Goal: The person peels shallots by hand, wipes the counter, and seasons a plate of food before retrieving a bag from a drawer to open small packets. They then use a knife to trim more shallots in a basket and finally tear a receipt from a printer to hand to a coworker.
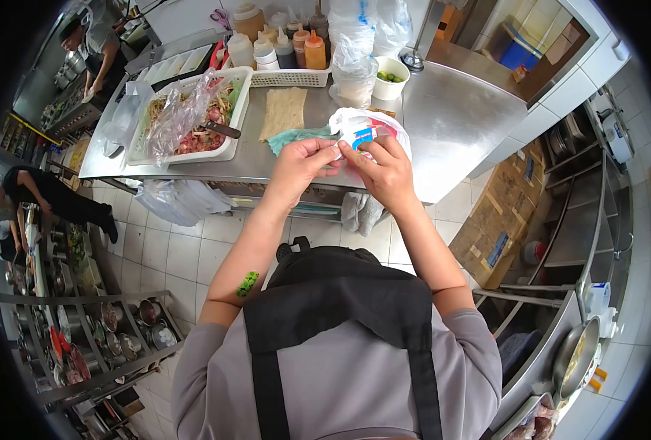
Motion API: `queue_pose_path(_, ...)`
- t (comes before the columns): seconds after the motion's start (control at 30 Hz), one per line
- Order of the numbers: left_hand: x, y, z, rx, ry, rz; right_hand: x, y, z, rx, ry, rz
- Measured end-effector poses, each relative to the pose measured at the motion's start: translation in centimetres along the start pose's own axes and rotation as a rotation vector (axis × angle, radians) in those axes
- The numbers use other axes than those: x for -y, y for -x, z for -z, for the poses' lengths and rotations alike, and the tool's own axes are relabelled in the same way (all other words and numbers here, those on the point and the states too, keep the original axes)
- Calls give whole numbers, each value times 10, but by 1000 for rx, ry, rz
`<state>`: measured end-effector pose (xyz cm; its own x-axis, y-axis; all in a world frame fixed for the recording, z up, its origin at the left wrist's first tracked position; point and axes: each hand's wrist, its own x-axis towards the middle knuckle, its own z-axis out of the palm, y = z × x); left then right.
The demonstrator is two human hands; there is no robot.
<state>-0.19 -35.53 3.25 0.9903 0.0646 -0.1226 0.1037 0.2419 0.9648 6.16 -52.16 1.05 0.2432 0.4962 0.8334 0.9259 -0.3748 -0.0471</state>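
Both hands meet over the front edge of the steel counter, at a white plastic bag [346,120] with red and blue print. My left hand [303,167] is closed in a pinch, thumb and forefinger at the near edge of the bag. Against it, my right hand [381,170] pinches the same spot with fingers curled; the exact bit of plastic between the fingertips is hidden. A green cloth [296,139] lies just beyond my left hand, and a flat brown cloth [284,112] is spread behind that.
On the steel counter [457,110], a white basket [234,139] of vegetables with a knife stands left. Behind are a rack of sauce bottles [314,51], stacked clear bags [352,55] and a white tub [390,84] of green fruit. Co-workers [105,55] are at far left.
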Motion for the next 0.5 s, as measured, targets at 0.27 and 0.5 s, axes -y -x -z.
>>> queue_pose_path(0.27, -5, 2, 9, 121, 192, 85, -1, -2, 9, 98, 59, 24)
queue_pose_path(0.5, 15, -6, 31, 323, 313, 57, 6, -6, 17, 96, -108, -57)
